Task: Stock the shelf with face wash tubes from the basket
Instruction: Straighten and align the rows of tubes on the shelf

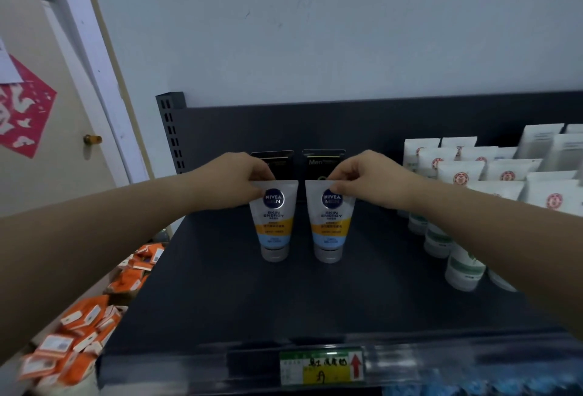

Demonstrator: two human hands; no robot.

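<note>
Two white face wash tubes with blue, yellow and light-blue bands stand cap-down, side by side on the dark shelf [268, 310]. My left hand [235, 179] pinches the top seam of the left tube [273, 222]. The top seam of the right tube [329, 223] is pinched by my right hand [367, 179]. Behind them, two black tubes [321, 164] stand against the shelf's back panel, partly hidden by my hands. The basket is not in view.
Rows of white tubes with red emblems [492, 181] fill the shelf's right side, close to my right forearm. A pile of orange packets [94, 317] lies below left of the shelf. A price label [321, 367] sits on the front rail. A door [47, 112] stands left.
</note>
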